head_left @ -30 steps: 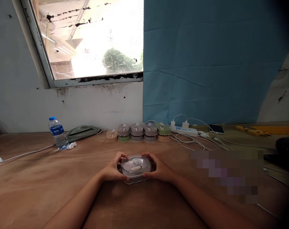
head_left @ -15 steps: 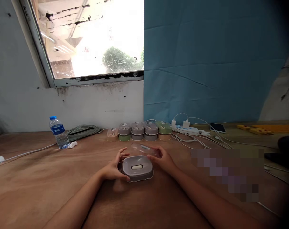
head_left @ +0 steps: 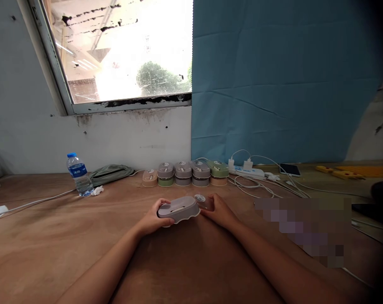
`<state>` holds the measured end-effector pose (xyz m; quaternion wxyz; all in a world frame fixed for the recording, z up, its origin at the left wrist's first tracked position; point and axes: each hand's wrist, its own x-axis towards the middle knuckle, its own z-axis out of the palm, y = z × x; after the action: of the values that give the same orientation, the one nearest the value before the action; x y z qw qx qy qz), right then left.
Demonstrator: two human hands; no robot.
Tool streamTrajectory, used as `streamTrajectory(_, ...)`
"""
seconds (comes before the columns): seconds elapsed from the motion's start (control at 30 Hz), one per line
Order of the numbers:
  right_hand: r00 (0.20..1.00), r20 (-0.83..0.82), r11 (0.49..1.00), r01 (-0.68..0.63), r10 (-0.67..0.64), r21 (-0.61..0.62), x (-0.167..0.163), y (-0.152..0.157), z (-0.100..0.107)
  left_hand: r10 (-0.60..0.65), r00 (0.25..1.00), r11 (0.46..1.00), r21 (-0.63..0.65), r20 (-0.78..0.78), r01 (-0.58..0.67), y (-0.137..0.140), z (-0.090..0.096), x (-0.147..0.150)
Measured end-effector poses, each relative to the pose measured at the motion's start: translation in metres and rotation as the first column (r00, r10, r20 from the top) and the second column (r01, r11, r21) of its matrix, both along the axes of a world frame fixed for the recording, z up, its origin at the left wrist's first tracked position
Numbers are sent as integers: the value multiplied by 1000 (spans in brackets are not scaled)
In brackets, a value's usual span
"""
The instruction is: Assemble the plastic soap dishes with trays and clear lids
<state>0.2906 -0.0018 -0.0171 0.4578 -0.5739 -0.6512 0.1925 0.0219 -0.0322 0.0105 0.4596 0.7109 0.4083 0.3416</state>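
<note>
Lid and body, seen apart. On the near side of the row of oval boxes, before its middle, a mauve-grey box lies tilted in the worker's left hand, its right end higher and its wavy lower rim showing. The left hand pinches the box's left end, thumb along the near wall, fingers behind. The right hand, curved, grips a clear cover bearing a round label; the cover sits beyond the box's right end, nearer the worker than the row. Whether cover and box touch cannot be told from here.

The step in hand appears to be the handling of the box with its cover off. The next move seems to call for a firm left pinch, since the box is held by one end only, and for a right grip light enough not to flex the thin cover.

Also on the tabletop: left of the row, a water bottle and a green pouch; right of it, a power strip.
</note>
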Motion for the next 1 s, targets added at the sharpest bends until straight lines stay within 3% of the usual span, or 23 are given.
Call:
streamTrajectory(0.1, 1000, -19, 997, -18, 19, 74, -6, -9, 12, 46, 989, 998, -49, 140, -39, 2, -4, 4)
streamTrajectory(0.2, 964, -168, 979, -195, 204, 68, -20, -24, 25, 105, 968, 994, -58, 228, -94, -1, -7, 11)
streamTrajectory(0.27, 844, -370, 908, -419, 389, 1, -32, -34, 28, 115, 966, 993, -24, 231, -112, -5, -7, 16)
streamTrajectory(0.33, 744, -493, 852, -524, 451, -12, -42, -41, 26, 102, 976, 994, 20, 194, -108, -9, -6, 18)
streamTrajectory(0.57, 598, -666, 821, -570, 446, 38, -52, -43, 18, 204, 972, 969, 115, 120, -217, -15, 1, 20)
streamTrajectory(0.77, 472, -795, 797, -604, 380, 22, -55, -46, 20, 274, 932, 943, 123, 236, -309, -4, -8, 20)
streamTrajectory(0.83, 416, -848, 800, -600, 328, 15, -54, -45, 20, 401, 871, 881, 142, 285, -452, 4, -8, 10)
streamTrajectory(0.87, 399, -864, 806, -592, 306, 12, -54, -45, 19, 494, 818, 817, 163, 296, -553, 9, -8, 3)
streamTrajectory(0.93, 380, -883, 815, -580, 274, 3, -52, -44, 18, 717, 650, 610, 223, 252, -760, 22, -6, -17)
streamTrajectory(1.0, 361, -898, 814, -581, 252, -6, -52, -44, 17, 919, 382, 337, 310, 98, -889, 38, -5, -41)
